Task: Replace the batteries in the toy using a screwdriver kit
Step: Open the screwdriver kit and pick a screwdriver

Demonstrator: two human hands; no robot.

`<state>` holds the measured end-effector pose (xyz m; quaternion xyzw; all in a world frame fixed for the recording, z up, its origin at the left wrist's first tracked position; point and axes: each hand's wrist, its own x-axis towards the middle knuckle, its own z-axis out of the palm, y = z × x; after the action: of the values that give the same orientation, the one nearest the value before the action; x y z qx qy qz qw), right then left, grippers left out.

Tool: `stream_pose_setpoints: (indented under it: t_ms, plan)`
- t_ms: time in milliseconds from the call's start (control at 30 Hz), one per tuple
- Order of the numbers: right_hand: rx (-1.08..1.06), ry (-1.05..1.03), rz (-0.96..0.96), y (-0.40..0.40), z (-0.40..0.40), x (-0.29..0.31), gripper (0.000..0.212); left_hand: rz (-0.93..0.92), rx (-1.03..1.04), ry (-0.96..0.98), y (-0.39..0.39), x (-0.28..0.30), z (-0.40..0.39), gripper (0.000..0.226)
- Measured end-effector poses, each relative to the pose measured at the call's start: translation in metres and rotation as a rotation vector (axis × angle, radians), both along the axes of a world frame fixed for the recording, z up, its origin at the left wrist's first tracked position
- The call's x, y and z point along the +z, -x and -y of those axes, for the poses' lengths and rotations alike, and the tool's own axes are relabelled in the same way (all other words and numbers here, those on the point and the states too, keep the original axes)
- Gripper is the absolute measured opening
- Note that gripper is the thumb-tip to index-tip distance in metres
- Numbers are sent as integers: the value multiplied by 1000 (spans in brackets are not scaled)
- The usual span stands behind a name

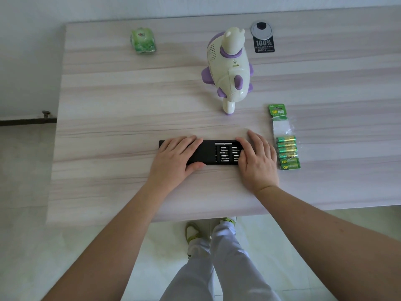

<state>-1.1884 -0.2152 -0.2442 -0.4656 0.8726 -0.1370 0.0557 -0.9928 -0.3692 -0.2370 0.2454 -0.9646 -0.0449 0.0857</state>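
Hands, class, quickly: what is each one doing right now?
Left hand: grips the sleeve end of the black screwdriver kit, thumb curled under.
Right hand: fingers straight, resting flat on the kit's tray end, holding nothing.

"GP" marks the battery pack point(286, 146); "100%" stands on a black tag point(263, 44).

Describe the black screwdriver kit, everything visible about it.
The screwdriver kit is a long, flat, matte black case lying lengthwise on the wooden table, near the front edge. It is partly open: a tray shows rows of silvery bits and one longer silvery bar along its far edge. The left hand grips its left part, thumb at the near edge; the right hand rests on its right end. The battery pack lies just to its right.
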Motion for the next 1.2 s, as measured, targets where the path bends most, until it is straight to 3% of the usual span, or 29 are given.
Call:
stream_pose_setpoints:
  t_ms: [1200]
  plan:
    - [18, 15, -35, -1, -1, -1, 39, -49, 16, 21, -38, 0, 8, 61]
